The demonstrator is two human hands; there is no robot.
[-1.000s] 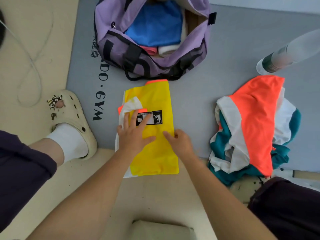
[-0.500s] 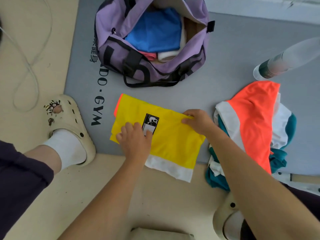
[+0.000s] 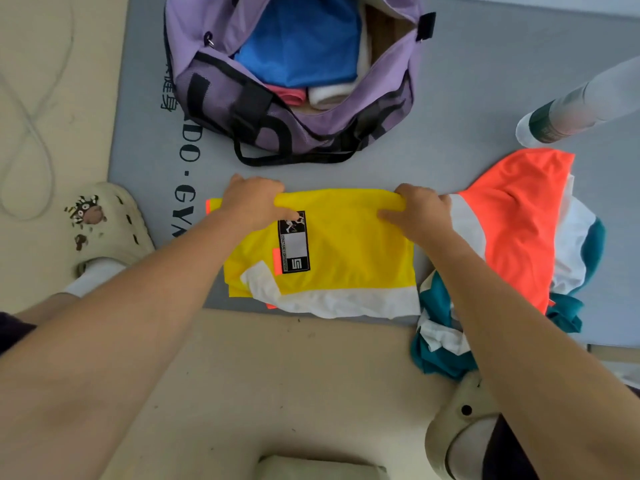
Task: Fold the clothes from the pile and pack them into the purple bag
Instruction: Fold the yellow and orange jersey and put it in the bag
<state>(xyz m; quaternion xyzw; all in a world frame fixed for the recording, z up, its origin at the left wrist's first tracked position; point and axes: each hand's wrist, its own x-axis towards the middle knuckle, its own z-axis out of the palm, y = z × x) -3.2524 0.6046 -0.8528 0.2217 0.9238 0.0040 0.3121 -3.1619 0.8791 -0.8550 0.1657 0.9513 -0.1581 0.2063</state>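
A yellow garment [image 3: 349, 244] with a white band and a black label lies partly folded on the grey mat, crosswise in front of me. My left hand [image 3: 254, 202] grips its far left edge. My right hand [image 3: 417, 211] grips its far right edge. The purple bag [image 3: 221, 84] stands open beyond it, with a blue item, a pink item and a white roll inside. The pile of clothes [image 3: 516, 237], orange, white and teal, sits to the right, touching the yellow garment.
The grey gym mat [image 3: 467, 98] covers the far floor, with beige floor near me. A bottle [image 3: 568, 112] lies at the far right. My cream clogs are at the left [image 3: 110, 230] and lower right [image 3: 450, 431]. A cable loops at the far left.
The yellow garment has been turned from lengthwise to crosswise. Both hands moved from its near part to its far edge and now grip it there.
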